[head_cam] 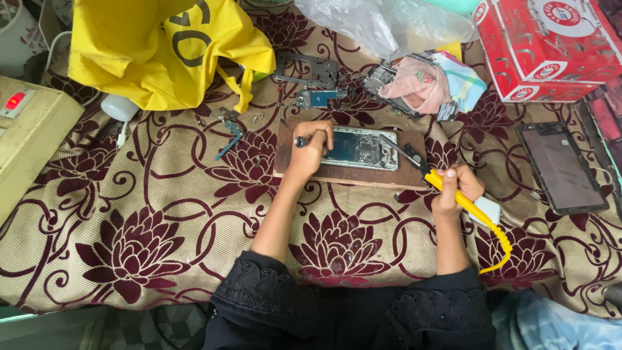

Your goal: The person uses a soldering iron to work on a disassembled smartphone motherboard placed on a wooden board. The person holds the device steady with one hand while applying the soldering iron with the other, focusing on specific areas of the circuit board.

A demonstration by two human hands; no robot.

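Observation:
An opened phone body [360, 149] lies on a brown wooden board [350, 174] on the patterned cloth. My left hand [310, 150] rests on the phone's left end and is closed around a small dark-handled tool [300, 141]. My right hand [453, 189] grips a yellow-handled soldering iron [447, 188], whose dark tip reaches up-left to the phone's right edge. A yellow coiled cord [500, 245] runs from the iron's handle down to the right.
A yellow bag [162, 45] lies at the top left, a beige box with a red light [26, 129] at the left, a red carton [551, 45] at the top right. A detached phone screen [562, 167] lies right. Phone parts [311, 81] and a pink cloth [421, 84] sit behind the board.

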